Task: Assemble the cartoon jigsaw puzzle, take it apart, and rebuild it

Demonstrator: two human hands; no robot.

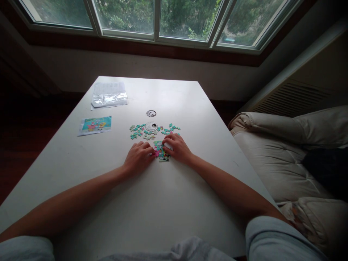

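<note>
A partly joined jigsaw puzzle (160,156) with cartoon figures lies on the white table between my hands. My left hand (139,156) is closed at its left edge, the fingertips pinching a pink jigsaw piece (154,153). From the right, my right hand (178,146) curls over the puzzle, its bent fingertips holding the upper right part, with a gap showing between thumb and fingers. Loose green jigsaw pieces (134,136) are scattered just beyond both hands. Among them sits a round metal-rimmed disc (151,126) set in the tabletop.
A printed cartoon picture (96,125) lies on the left of the table (130,224). Behind it is a clear plastic bag (110,98) on papers. A round hole (151,113) opens in the tabletop. A padded sofa (272,156) stands to the right; windows (127,16) are ahead.
</note>
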